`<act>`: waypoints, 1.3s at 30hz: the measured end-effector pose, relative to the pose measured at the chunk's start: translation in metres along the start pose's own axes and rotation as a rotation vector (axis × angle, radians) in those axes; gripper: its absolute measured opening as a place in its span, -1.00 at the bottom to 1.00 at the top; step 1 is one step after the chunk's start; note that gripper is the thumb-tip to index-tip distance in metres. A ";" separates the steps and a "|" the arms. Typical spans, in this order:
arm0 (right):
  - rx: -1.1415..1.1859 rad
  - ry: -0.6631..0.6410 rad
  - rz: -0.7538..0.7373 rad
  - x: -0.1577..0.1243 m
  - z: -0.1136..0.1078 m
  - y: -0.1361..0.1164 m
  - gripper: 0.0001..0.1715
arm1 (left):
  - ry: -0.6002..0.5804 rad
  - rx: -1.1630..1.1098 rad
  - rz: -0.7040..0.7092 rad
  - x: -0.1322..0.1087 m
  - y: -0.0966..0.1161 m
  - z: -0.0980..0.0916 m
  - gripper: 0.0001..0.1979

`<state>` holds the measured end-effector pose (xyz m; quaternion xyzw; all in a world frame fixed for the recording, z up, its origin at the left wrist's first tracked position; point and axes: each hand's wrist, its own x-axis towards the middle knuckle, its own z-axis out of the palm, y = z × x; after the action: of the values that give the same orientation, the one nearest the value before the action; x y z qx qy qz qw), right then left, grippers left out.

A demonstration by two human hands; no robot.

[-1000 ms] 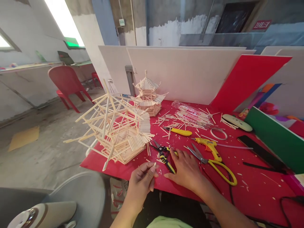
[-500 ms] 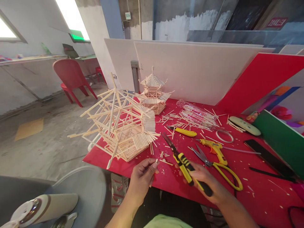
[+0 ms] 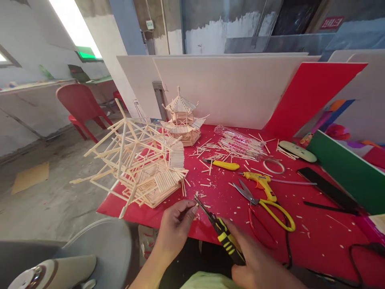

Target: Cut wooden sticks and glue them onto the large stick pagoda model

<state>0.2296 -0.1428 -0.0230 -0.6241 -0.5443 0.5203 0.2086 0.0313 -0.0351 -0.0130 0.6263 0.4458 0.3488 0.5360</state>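
My left hand (image 3: 177, 222) pinches a small piece of wooden stick (image 3: 196, 206) between thumb and fingers, just over the front edge of the red table. In my right hand (image 3: 249, 249) are hand cutters (image 3: 227, 237) with yellow-and-black handles. Their narrow jaws reach the stick piece at my left fingertips; whether they touch it I cannot tell. Left of my hands stands a large open pavilion frame of wooden sticks (image 3: 144, 160), partly covered with rows of short sticks. Behind it is a smaller finished-looking stick pagoda (image 3: 181, 120).
On the red table (image 3: 222, 218) lie scissors (image 3: 261, 200), red-handled pliers (image 3: 255, 228), a glue gun (image 3: 260, 184), a yellow utility knife (image 3: 224, 164), a tape roll (image 3: 273, 165) and bagged sticks (image 3: 240, 142). A grey stool (image 3: 117, 245) holding a bottle (image 3: 69, 271) stands at lower left.
My right hand has brought the cutters leftward, their tips now at the piece in my left hand. The cutters' handles have come closer together. The camera view has turned slightly right.
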 end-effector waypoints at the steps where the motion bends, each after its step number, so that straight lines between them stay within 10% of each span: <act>1: -0.001 -0.003 -0.012 0.001 0.001 0.000 0.16 | -0.003 0.021 0.008 -0.001 0.001 0.000 -0.71; 12: 0.004 -0.005 0.011 -0.001 0.009 0.018 0.12 | -0.051 0.114 0.026 -0.004 0.005 0.002 -0.72; 17: 0.038 -0.005 0.019 -0.010 0.008 0.028 0.12 | -0.251 0.034 -0.007 -0.004 0.009 -0.004 -0.63; 26: 0.589 -0.213 0.040 -0.008 0.012 0.039 -0.30 | -0.158 -0.180 -0.063 -0.003 -0.014 0.005 -0.54; 39: -0.424 0.288 0.027 0.014 -0.004 0.014 0.04 | 0.030 -0.389 -0.231 -0.004 -0.016 0.010 -0.59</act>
<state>0.2380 -0.1336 -0.0384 -0.7287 -0.5976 0.3030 0.1415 0.0364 -0.0421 -0.0308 0.4506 0.4470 0.3736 0.6764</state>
